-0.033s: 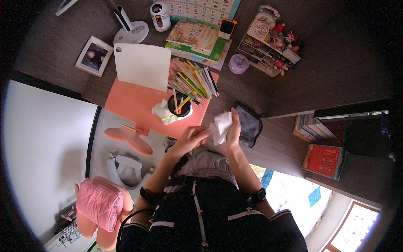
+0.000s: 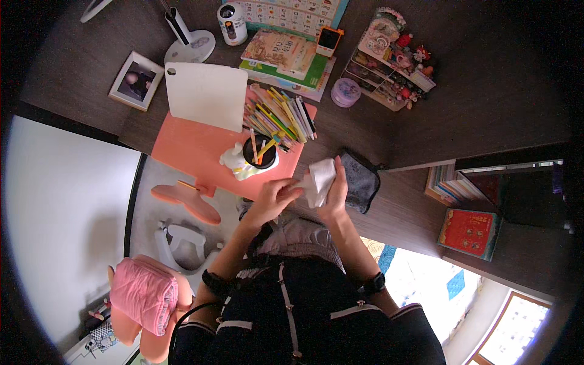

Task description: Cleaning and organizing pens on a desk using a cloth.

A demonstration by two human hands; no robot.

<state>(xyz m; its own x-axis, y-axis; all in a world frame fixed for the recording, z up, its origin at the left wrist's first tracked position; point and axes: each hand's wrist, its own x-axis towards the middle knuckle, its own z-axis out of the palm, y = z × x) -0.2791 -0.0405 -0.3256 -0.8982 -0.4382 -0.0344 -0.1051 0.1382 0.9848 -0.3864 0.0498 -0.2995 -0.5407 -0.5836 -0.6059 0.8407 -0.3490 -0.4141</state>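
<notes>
My right hand [image 2: 336, 196] holds a folded white tissue [image 2: 321, 179], fingers upright along its right side and the palm turned inward. From the left, my left hand [image 2: 278, 199] pinches the tissue's near-left edge between thumb and fingers. Both hands are above the front edge of the dark wooden desk. Just behind my right hand lies a dark grey zip pouch [image 2: 359, 181]. Left of the tissue, a white animal-shaped pen holder [image 2: 236, 162] with a black cup carries a few pencils on a coral desk mat [image 2: 194, 149].
Several coloured pencils [image 2: 283, 115] lie in a heap beside a white board [image 2: 207, 97]. Books [image 2: 280, 52], a round purple tin [image 2: 345, 92] and a trinket rack [image 2: 389, 67] stand farther back. A picture frame [image 2: 137, 81] leans at left. A pink-covered chair [image 2: 146, 295] is lower left.
The tissue's left edge is drawn out slightly toward my left fingers. Both hands have shifted only a little, and everything else is still.
</notes>
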